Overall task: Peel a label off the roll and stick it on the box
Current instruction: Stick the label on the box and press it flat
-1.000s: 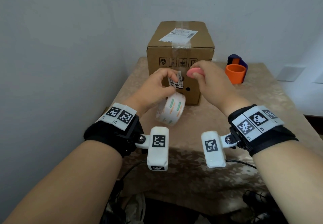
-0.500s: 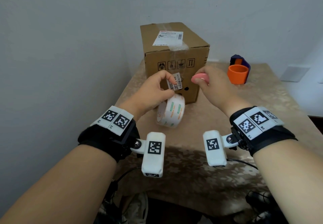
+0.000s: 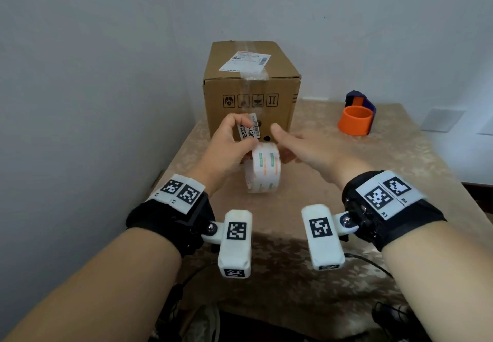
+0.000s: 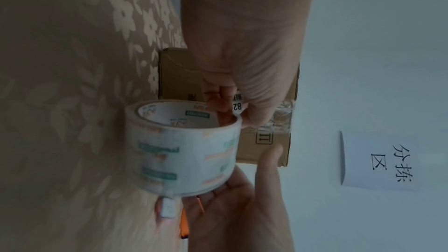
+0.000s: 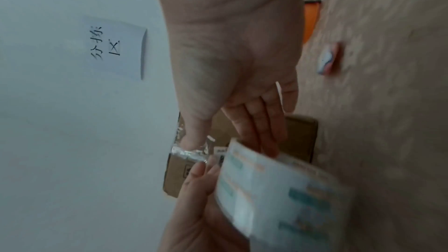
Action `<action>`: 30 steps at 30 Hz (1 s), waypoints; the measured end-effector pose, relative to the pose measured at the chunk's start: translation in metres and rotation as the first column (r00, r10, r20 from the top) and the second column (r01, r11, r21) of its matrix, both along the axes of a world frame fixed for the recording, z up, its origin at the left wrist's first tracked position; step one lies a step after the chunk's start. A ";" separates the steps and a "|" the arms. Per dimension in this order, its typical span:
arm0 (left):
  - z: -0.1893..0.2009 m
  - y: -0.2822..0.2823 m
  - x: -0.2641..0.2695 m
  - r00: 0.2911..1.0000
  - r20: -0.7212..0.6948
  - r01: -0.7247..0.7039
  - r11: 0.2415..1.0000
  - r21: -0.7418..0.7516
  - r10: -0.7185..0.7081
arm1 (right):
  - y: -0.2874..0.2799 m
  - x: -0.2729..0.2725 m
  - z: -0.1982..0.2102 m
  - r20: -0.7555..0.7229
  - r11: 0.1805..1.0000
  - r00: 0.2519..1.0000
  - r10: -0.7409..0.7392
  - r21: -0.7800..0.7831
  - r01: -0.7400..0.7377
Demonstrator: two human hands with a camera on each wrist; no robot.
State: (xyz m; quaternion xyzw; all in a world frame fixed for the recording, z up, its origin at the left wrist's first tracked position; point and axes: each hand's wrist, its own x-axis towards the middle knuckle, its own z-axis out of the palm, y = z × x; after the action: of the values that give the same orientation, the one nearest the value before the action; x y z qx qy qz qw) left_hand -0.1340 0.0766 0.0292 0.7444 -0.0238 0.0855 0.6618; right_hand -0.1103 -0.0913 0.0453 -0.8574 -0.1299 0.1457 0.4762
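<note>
- Pinching the label (image 3: 249, 128), your left hand (image 3: 229, 147) also carries the roll (image 3: 264, 171) above the desk (image 3: 373, 181).
- Right hand (image 3: 301, 149): fingers straight, relaxed, touching the roll's far side.
- Box (image 3: 250, 96): upright at the desk's far edge.

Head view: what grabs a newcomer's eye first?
The two hands meeting mid-frame: the left hand pinches a small barcode label and holds the white roll, with the right hand open beside it. Right behind them stands the taped cardboard box on the floral table. Far right, a bright orange ring stands out.
</note>
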 end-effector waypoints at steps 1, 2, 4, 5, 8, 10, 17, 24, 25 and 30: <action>0.000 0.000 0.000 1.000 0.003 -0.011 1.000 -0.014 0.011 | 0.005 0.000 -0.001 -0.044 0.999 0.999 0.025 0.040 -0.023; 0.000 0.000 0.000 1.000 0.009 -0.027 0.999 -0.020 0.027 | 0.008 0.000 -0.004 -0.062 0.997 0.998 0.032 0.070 -0.027; 0.000 0.000 0.001 0.998 0.029 -0.064 0.998 -0.013 0.064 | 0.009 0.001 -0.008 -0.041 0.996 0.999 0.030 0.090 -0.026; 0.001 0.001 0.002 0.994 0.039 -0.097 0.995 -0.002 0.097 | 0.006 0.003 -0.009 -0.004 0.997 0.999 0.031 0.066 -0.031; 0.005 0.002 0.004 0.966 0.044 -0.252 0.967 -0.022 0.253 | -0.008 0.005 -0.009 0.210 0.990 0.978 -0.017 -0.136 0.047; 0.005 0.003 0.006 0.951 0.005 -0.307 0.949 -0.075 0.309 | -0.022 0.009 -0.016 0.357 0.958 0.933 -0.052 -0.246 0.148; 0.001 0.000 0.012 0.947 -0.047 -0.322 0.938 -0.126 0.318 | -0.049 0.022 -0.041 0.548 0.795 0.832 -0.089 -0.464 0.391; 0.001 0.004 0.018 0.943 0.011 -0.332 0.941 -0.061 0.333 | -0.014 0.017 -0.013 0.783 0.880 0.606 -0.141 -0.181 0.438; 0.002 0.004 0.020 0.939 0.025 -0.340 0.939 -0.051 0.342 | -0.004 0.014 -0.006 0.821 0.914 0.557 -0.122 -0.126 0.386; 0.002 0.000 0.025 0.916 0.079 -0.395 0.919 -0.014 0.394 | 0.026 0.009 0.003 0.839 0.923 0.538 0.076 -0.264 0.281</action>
State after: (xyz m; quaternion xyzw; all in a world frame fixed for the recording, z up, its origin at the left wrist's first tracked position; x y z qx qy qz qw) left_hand -0.1092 0.0763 0.0311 0.7307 0.1003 0.2467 0.6286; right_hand -0.1011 -0.0656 0.0482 -0.9010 -0.2599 -0.2880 0.1944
